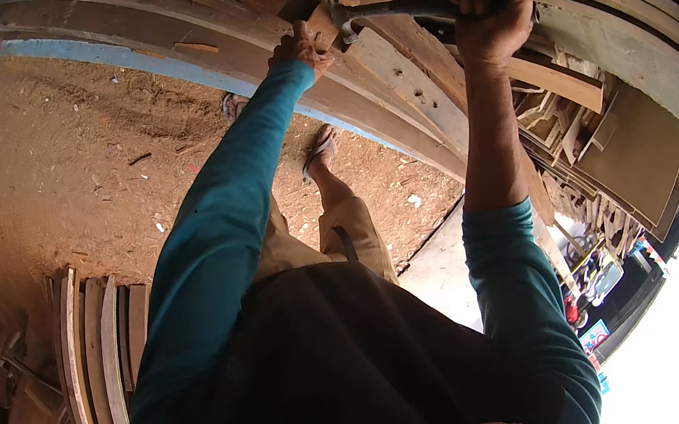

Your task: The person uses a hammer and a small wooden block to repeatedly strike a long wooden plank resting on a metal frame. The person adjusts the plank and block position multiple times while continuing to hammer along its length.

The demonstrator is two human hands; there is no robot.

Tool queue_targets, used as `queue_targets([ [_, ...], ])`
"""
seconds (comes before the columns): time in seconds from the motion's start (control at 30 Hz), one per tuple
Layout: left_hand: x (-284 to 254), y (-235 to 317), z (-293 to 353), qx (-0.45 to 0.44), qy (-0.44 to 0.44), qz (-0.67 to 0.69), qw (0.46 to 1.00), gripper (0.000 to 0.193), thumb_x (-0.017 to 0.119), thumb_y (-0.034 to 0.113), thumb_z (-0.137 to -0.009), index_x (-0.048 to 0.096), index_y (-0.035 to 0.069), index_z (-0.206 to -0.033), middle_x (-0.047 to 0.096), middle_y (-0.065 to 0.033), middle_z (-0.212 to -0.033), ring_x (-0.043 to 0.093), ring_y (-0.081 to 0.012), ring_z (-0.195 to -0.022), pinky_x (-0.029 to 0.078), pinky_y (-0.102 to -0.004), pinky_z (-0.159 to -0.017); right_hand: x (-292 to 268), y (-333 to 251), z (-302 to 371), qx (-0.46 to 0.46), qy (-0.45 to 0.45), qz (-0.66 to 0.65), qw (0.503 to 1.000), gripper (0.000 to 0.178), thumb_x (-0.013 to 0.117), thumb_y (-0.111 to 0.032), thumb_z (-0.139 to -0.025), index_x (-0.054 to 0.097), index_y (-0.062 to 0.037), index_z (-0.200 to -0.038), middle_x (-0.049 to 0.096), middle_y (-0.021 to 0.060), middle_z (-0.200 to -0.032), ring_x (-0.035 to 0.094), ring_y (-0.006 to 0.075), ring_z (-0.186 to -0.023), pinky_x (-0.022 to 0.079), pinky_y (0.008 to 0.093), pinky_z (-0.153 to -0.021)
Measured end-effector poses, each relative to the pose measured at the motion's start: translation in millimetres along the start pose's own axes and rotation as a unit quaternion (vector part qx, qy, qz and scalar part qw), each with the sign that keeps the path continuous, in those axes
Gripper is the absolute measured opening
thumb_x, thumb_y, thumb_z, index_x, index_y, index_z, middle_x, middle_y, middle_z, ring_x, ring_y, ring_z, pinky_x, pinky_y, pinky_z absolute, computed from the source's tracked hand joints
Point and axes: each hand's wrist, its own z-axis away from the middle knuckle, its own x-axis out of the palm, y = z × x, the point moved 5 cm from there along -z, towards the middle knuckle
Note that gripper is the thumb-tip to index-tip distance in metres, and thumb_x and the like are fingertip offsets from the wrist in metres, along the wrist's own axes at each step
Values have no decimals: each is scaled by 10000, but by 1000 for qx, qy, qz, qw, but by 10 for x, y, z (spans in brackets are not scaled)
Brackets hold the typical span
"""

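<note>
The person's right hand [490,17] is clenched around the dark handle of a steel claw hammer [406,7], fist near the handle's far end, arm straight out w/ teal sleeve pushed up past the elbow. The hammer's head sits at the upper middle of the view, its claw against a small brown wooden block [320,25] on top of a long pale wooden plank [409,89]. The left hand [299,48] is closed on that block's near side, fingers wrapped over the edge, thumb side toward the hammer head; it grips the block and touches the plank under it.

Edges & room: the plank runs diagonally from upper middle down to the right, its near edge just beside a blue-painted board strip [118,56] that curves along the upper left. Left of that strip lies a wide stretch of sawdust-covered dirt floor [65,172], open apart from a few chips. A sandalled foot [321,152] stands on it close under the plank's edge. At lower left a row of upright curved wooden boards [100,358] hems the floor in. To the right, a stack of flat brown wood panels and offcuts [607,140] crowds the space right beside the plank.

Packages/signs: at lower right, small red-and-blue packets [593,337] show near the bright opening; too small to tell more.
</note>
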Motion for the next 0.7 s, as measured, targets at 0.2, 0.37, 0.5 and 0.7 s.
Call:
queue_targets([
  [0.2, 336, -258, 363, 20, 0, 76, 997, 860, 734, 444, -830, 299, 14, -1435, 682, -217, -1116, 684, -347, -998, 560, -445, -884, 16, -412, 388, -26, -69, 3, 997, 237, 503, -213, -923, 501, -76, -730, 352, 27, -556, 359, 199, -542, 380, 389, -631],
  [0.37, 819, -778, 1197, -17, -152, 547, 823, 574, 669, 401, -927, 526, -1, -1311, 695, -171, -1136, 693, -251, -955, 577, -380, -813, -431, -1205, 1189, -110, -86, -33, 990, 297, 493, -241, -977, 489, -77, -729, 386, 54, -525, 356, 193, -476, 398, 389, -578],
  [0.5, 893, -250, 2280, -49, -250, 797, 547, 682, 648, 511, -911, 522, -3, -1341, 519, -284, -1396, 580, -340, -1228, 576, -401, -856, -816, -1742, 2024, -119, -101, -39, 987, 319, 552, -221, -966, 454, -50, -715, 422, 66, -535, 382, 176, -477, 360, 343, -501],
  [0.7, 1355, 412, 3007, -14, -298, 830, 472, 701, 612, 581, -902, 537, 80, -1386, 497, -283, -1440, 390, -401, -1437, 567, -467, -900, -1276, -2294, 3305, -78, -54, 23, 995, 350, 597, -232, -980, 448, -51, -720, 479, 79, -565, 441, 154, -527, 346, 308, -488],
])
